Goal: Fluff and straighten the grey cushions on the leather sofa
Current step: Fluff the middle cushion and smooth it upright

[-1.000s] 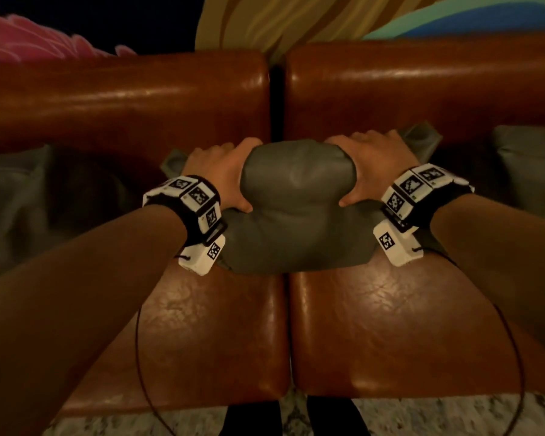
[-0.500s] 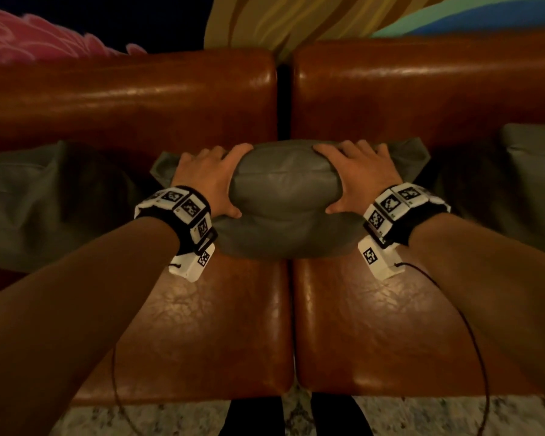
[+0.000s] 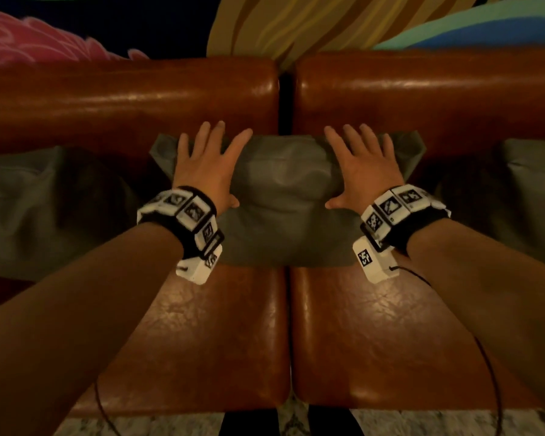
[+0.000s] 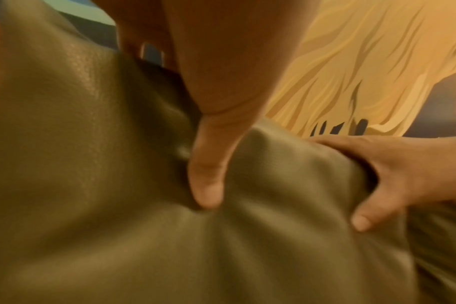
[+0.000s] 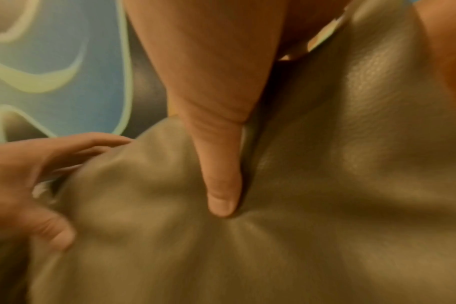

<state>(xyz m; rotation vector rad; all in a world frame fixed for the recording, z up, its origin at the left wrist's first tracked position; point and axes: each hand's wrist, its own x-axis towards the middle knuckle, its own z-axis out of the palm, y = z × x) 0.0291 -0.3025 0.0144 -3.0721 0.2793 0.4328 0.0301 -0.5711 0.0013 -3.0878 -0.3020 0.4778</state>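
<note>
I have both hands on the middle cushion [image 3: 283,196], which sits at the centre of the head view, leaning against the sofa backrest [image 3: 129,99] over the seam between the two seat pads.

Change since one second ago: both hands then squeezed the cushion from its sides, bunching it into a narrow lump. Now the left hand [image 3: 206,166] and right hand [image 3: 364,166] lie flat on its face, fingers straight and spread, holding nothing. The cushion has widened, and both upper corners show again beyond the fingers.

In the wrist views, each thumb [image 4: 207,185] presses a dimple into the cover, with creases radiating from it. Pressure is therefore still applied; the surface is not yet smooth.

Judgement: the squeeze stage on this cushion is over, and I am now patting it flat and square against the backrest.

Two more grey cushions remain: one at the left edge [image 3: 29,209] and one at the right edge [image 3: 529,190] of the head view. Neither is touched.
</note>
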